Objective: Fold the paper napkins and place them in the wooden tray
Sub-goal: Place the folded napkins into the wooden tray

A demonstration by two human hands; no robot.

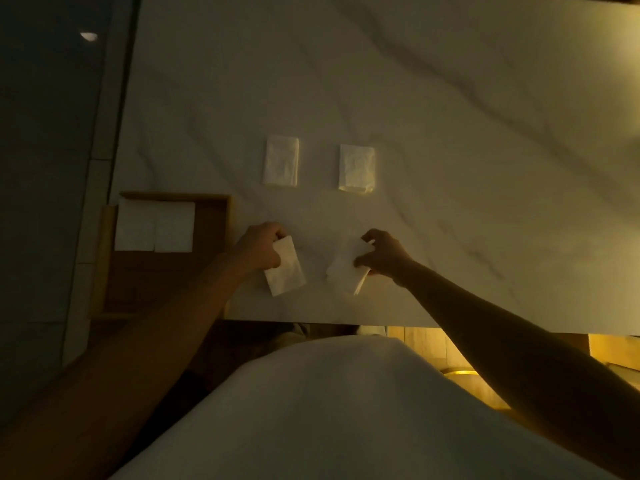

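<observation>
My left hand (260, 247) grips the top edge of a folded white napkin (286, 268) near the table's front edge, just right of the wooden tray (214, 199). My right hand (382, 252) pinches a second napkin (344, 268), partly folded, with one edge lifted off the table. Two folded napkins (155, 226) lie side by side in the far part of the tray. Farther back on the table rest two more folded napkins, one on the left (281, 160) and one on the right (357, 168).
The white marble table (450, 116) stretches far back and to the right. Its front edge runs just below my hands. The tray overhangs the table's left side, beside a dark floor. The light is dim.
</observation>
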